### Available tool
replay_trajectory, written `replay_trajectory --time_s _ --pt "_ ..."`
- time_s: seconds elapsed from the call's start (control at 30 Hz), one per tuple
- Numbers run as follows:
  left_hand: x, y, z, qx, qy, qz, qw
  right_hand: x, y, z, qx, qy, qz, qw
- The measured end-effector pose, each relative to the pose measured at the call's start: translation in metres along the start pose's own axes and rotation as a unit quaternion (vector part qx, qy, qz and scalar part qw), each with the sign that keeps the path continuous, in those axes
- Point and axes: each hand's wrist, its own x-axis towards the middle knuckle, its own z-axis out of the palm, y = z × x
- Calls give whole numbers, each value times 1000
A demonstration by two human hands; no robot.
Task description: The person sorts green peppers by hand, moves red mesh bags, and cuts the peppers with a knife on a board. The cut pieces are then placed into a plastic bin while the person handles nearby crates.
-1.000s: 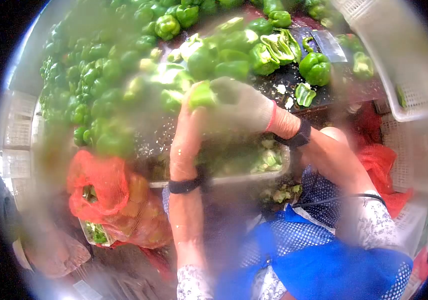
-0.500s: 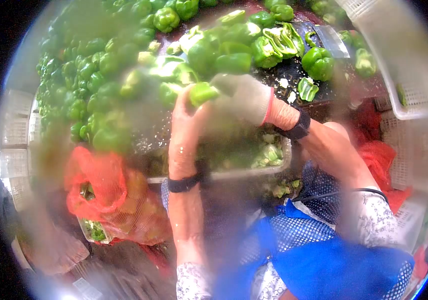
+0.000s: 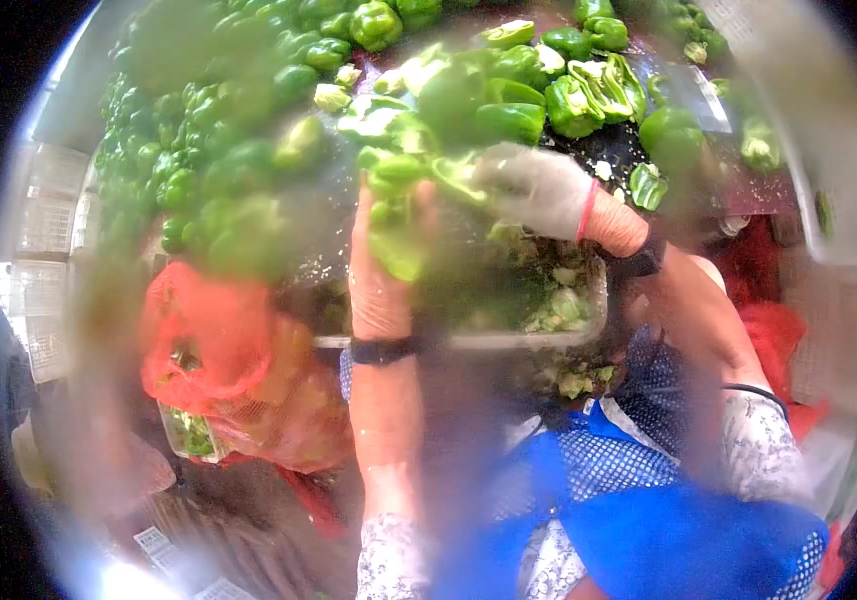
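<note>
Bare, my left hand (image 3: 383, 265) is closed round a cut green pepper (image 3: 396, 235), whose pieces show above and beside the fingers. My right hand (image 3: 538, 190) wears a pale glove with a pink cuff and is closed at the edge of a curved pepper strip (image 3: 458, 178), just right of my left hand. Blur hides its fingertips. Cut pepper pieces (image 3: 510, 122) lie on the dark table beyond both hands. Below the hands is a pale tray (image 3: 508, 341) holding pepper cores and scraps (image 3: 563, 308).
Whole green peppers (image 3: 173, 150) are heaped at the left and back. A red mesh bag (image 3: 210, 335) stands at the lower left. White crates (image 3: 48, 215) line the left side, and another pale crate (image 3: 808, 205) is at the right. Opened peppers (image 3: 598, 92) lie beyond my right hand.
My right hand has moved slightly right and down, apart from my left hand. A pepper strip now shows between them, and the pepper in my left hand appears opened into pieces. The view has shifted.
</note>
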Motion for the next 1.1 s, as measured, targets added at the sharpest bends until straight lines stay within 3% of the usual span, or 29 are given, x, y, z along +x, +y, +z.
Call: replay_trajectory --time_s 0.07,0.1,0.13,0.2,0.23,0.33,0.4,0.43,0.47,0.5,0.6,0.7,0.77,0.83,0.9,0.93,1.0,1.07,1.1 --pt "3 -13 -8 64 -50 29 996 6 -3 -16 45 -25 64 997" --pt "4 -12 -9 95 -73 46 992 6 -9 -18 163 11 142 976" --pt "4 -12 -8 21 -106 -2 994 9 -10 -15 158 81 68 982" --pt "-1 -14 3 112 -163 50 979 11 -10 -4 141 217 -78 963" --pt "-2 -13 11 197 -176 91 960 9 -11 0 189 174 -67 964" --pt "-11 4 21 362 -174 113 909 11 -3 1 144 119 32 982" --pt "-4 13 21 249 -155 -16 956 11 -2 -13 168 72 147 972" --pt "0 8 18 73 -147 -59 985 10 1 -17 162 71 160 971" --pt "4 2 16 -105 -129 -99 981 10 3 -20 155 70 173 970" --pt "0 12 20 -348 -125 -161 915 11 4 -21 150 69 183 969" --pt "-4 -6 22 -144 -125 -110 975 10 14 1 130 143 133 972" --pt "-5 9 19 -230 -112 -122 959 6 26 5 211 107 82 968" --pt "-2 1 16 -195 -97 -133 967 1 38 14 136 97 4 986" --pt "-3 -2 14 -111 -94 -131 981 7 11 2 294 38 181 938" --pt "0 -8 11 -32 -96 -99 990 10 2 6 303 59 159 938" --pt "1 -13 6 68 -127 7 990 11 -2 3 316 44 192 928" --pt "1 -12 -1 63 -152 35 986 17 -2 0 355 18 234 905" --pt "-2 5 -1 -146 -142 -122 971 12 22 17 384 9 124 915" --pt "-1 3 -1 -23 -144 -63 987 12 20 14 331 5 90 939"
